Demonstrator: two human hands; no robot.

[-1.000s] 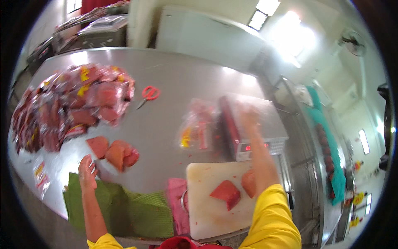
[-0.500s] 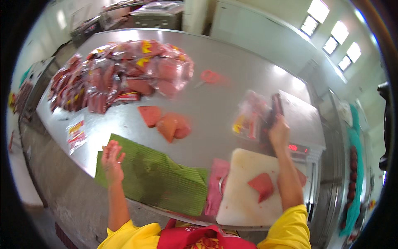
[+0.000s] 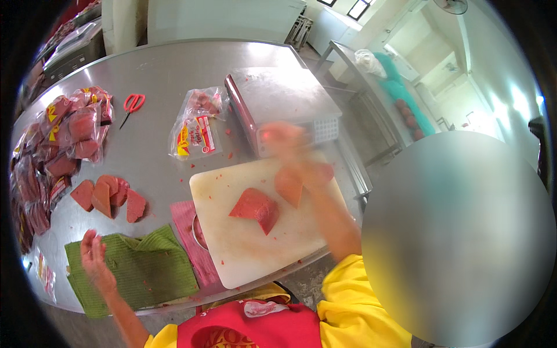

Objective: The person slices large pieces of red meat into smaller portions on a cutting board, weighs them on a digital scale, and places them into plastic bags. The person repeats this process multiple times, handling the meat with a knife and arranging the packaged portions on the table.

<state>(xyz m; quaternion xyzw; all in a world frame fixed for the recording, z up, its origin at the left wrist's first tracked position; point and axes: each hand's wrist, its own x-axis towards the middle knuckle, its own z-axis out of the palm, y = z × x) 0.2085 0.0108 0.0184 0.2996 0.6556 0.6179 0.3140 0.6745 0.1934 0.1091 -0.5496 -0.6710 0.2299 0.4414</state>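
Note:
My left hand (image 3: 96,255), fingers loosely apart and holding nothing, hovers over the left part of a ribbed green cloth (image 3: 145,264). My right hand (image 3: 287,142) is smeared by motion in front of the scale (image 3: 284,87), above the far edge of a white cutting board (image 3: 232,261). Whether it holds anything cannot be made out. On the board lie a notched slab of pink meat (image 3: 255,210) and another meat piece (image 3: 288,184), partly hidden by my right forearm. Left of the scale lies a clear printed pouch (image 3: 197,133) with meat pieces in it.
Packed meat pouches (image 3: 61,136) are heaped at the left, with red-handled scissors (image 3: 134,103) beside them. Loose meat slices (image 3: 101,200) lie on the steel table (image 3: 156,168). A pink cloth (image 3: 188,217) touches the board's left edge. A blurred patch hides the lower right.
The view has swung to the right. My right hand has moved from the scale's left side to its front. My left hand stays over the green cloth.

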